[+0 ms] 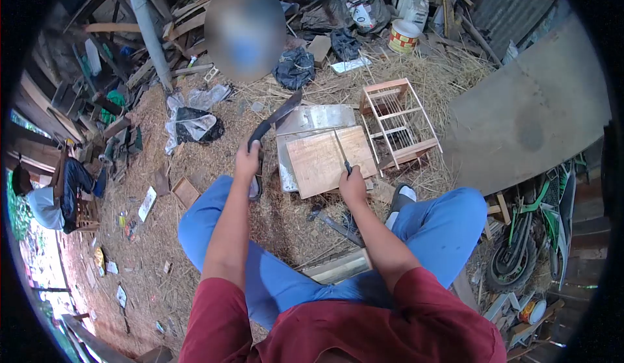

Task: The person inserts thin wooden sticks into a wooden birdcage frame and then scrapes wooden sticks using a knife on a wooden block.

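The left hand (247, 160) has its grip wrapped round the black handle of a machete (281, 113), whose dark blade points to one o'clock. The right hand (353, 185) has its grip curled round the dark handle of a knife (342, 147), its narrow blade reaching toward eleven o'clock over a wooden board (315, 168); whether the blade touches the wood I cannot tell. The board lies tilted at three o'clock from the left hand, between the person's feet, on top of a pale, worn panel (318, 117).

Counting from the board, a slatted wooden rack (416, 150) stands just beside it at two o'clock. A black bag (294, 69) lies at eleven o'clock, and a red-and-yellow bucket (404, 37) is farther off at one. A motorbike (515, 259) stands well apart at four o'clock; near nine, a person (47, 206) sits at the far edge. Straw and shavings cover the floor (156, 252).
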A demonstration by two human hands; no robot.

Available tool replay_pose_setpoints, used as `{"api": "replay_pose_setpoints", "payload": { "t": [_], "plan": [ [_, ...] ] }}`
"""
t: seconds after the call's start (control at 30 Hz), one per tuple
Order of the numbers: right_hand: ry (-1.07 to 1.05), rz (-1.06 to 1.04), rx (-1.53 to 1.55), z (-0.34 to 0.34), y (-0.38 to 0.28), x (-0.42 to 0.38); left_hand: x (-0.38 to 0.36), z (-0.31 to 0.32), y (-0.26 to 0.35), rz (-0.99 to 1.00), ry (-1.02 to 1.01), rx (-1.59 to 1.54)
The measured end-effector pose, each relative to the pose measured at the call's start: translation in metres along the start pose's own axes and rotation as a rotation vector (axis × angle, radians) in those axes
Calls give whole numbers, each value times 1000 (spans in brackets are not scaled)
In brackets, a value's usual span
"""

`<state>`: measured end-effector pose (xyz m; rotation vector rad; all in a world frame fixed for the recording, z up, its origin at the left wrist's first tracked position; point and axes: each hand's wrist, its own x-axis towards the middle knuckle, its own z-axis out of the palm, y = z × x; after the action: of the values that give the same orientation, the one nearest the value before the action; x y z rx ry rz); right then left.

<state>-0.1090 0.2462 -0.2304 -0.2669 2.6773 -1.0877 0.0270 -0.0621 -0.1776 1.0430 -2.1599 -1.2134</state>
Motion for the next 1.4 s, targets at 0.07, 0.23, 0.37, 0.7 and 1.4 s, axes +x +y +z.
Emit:
{"api": "replay_pose_setpoints", "payload": {
  "t": [0.07, 0.23, 0.37, 0.7, 1.4],
  "plan": [
    [5, 27, -45, -1, -4, -3, 14, -13, -9, -35, -60, -60],
    [68, 26, -65, 3, -6, -3, 37, -14, 8, -126, -253, -167],
    [63, 75, -77, 3, -9, -1, 59, 2, 32, -145, -427, -90],
    [-117, 56, -188, -21, -21, 24, 73, 49, 19, 161, -200, 448],
    [39, -272, -43, -23, 34, 70, -108, 38, 57, -456, -462, -53]
  ]
}}
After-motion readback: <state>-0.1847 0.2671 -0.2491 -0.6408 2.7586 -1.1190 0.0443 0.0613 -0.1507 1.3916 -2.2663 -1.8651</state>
